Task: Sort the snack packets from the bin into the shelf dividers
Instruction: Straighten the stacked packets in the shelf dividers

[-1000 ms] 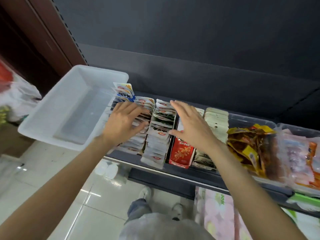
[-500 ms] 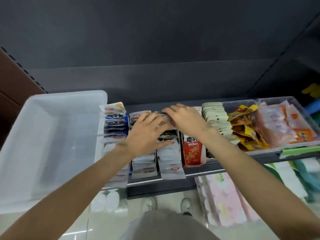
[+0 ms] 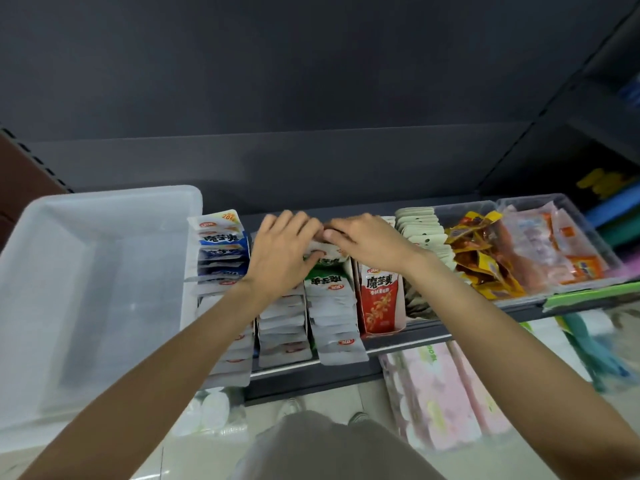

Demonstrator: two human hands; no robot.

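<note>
Glossy white, green-printed snack packets (image 3: 332,299) stand overlapped at mid-frame between shelf dividers (image 3: 356,282), behind them the left hand (image 3: 282,258) and right hand (image 3: 367,242) pinching one crinkled packet (image 3: 329,252), translucent bin (image 3: 86,271) at left.

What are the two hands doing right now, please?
Left hand: fingers curled on a white packet at the back of the rows.
Right hand: thumb and fingers pinch the same packet from the other side.
</note>
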